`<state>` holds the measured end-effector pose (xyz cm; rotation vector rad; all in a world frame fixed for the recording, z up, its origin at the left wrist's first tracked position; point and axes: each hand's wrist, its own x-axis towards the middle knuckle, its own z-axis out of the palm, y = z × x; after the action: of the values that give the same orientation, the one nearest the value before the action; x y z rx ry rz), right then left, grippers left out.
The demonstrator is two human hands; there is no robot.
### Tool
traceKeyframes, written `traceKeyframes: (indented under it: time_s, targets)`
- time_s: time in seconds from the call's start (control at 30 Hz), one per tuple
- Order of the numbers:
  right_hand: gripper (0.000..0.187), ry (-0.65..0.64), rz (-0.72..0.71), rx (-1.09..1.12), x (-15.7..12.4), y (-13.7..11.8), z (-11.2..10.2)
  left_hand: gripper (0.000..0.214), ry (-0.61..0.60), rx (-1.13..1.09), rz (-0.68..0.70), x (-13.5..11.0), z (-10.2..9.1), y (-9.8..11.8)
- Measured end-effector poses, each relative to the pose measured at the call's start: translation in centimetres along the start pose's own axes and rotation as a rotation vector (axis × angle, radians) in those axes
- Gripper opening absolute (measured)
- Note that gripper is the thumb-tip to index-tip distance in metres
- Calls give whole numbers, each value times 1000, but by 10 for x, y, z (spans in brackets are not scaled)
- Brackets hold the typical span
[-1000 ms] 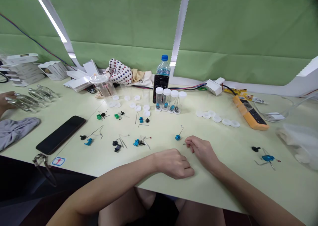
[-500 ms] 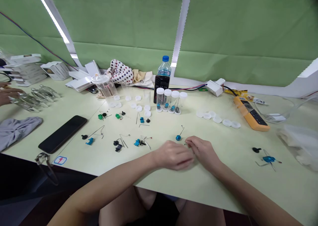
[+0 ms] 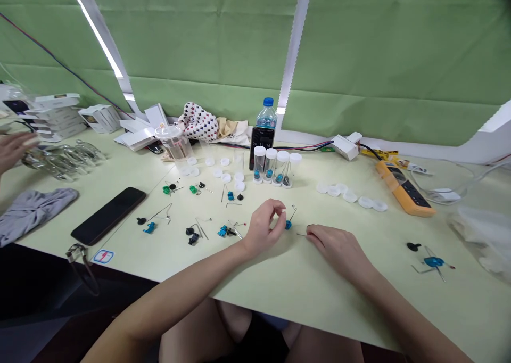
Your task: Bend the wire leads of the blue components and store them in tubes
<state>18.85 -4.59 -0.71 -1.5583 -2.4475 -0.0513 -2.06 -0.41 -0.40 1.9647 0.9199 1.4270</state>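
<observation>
My left hand (image 3: 263, 227) is beside a small blue part (image 3: 288, 224) with a bent wire sticking up from it. Its thumb and index finger are curved with a gap between them, and I see nothing in them. To the right, my right hand (image 3: 339, 250) pinches a thin metal rod (image 3: 301, 234) just above the table. Left of my hands lie small groups of parts: a blue piece (image 3: 222, 230) with black bits and metal pins, a black piece (image 3: 194, 238), and another blue piece (image 3: 149, 228).
Several capped clear tubes (image 3: 270, 166) stand before a propped phone (image 3: 261, 137) and a water bottle (image 3: 266, 115). White caps (image 3: 350, 195) lie behind my right hand. A yellow multimeter (image 3: 405, 187) and another blue part (image 3: 433, 262) are at right. Another person's hand (image 3: 16, 149) is at far left.
My left hand has moved up and left, away from my right hand, and its fingers have parted beside the blue part. The right hand keeps its pinch on the rod, shifted slightly right.
</observation>
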Motion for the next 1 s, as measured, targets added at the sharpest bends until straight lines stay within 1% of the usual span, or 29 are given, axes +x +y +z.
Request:
traceKeyframes:
  time_s: [0.07,0.13,0.17,0.23,0.33,0.43,0.57,0.63,0.7,0.8,0.9,1.0]
  targets:
    - [25,-26,11,-50,0,-2,-1,23,30,-20,-128,4,-1,-2]
    - [23,-33,7,-92,-1,-4,0,36,16,-23,-240,7,-2,-6]
    - [23,-30,0,-110,-1,-5,0,42,-13,-15,-281,8,-2,-9]
    - [24,-17,-17,-138,-1,-6,2,48,-112,23,-338,9,-2,-15]
    - [28,20,-36,-140,-2,-7,4,47,-272,98,-369,9,-2,-21]
    - [29,75,-36,-106,-3,-8,3,45,-396,154,-371,10,-5,-20]
    - [28,147,15,56,-3,-11,1,38,-522,198,-351,12,-7,-16]
    - [26,169,63,174,-2,-12,-2,30,-527,209,-349,12,-6,-16]
    - [23,180,105,275,0,-14,-4,28,-503,219,-354,12,-3,-17]
    - [22,188,132,366,2,-19,-7,25,-474,202,-330,13,3,-18]
    - [22,208,139,403,3,-21,-8,17,-451,111,-316,12,7,-18]
    - [24,233,133,397,3,-20,-6,15,-424,-69,-392,11,8,-16]
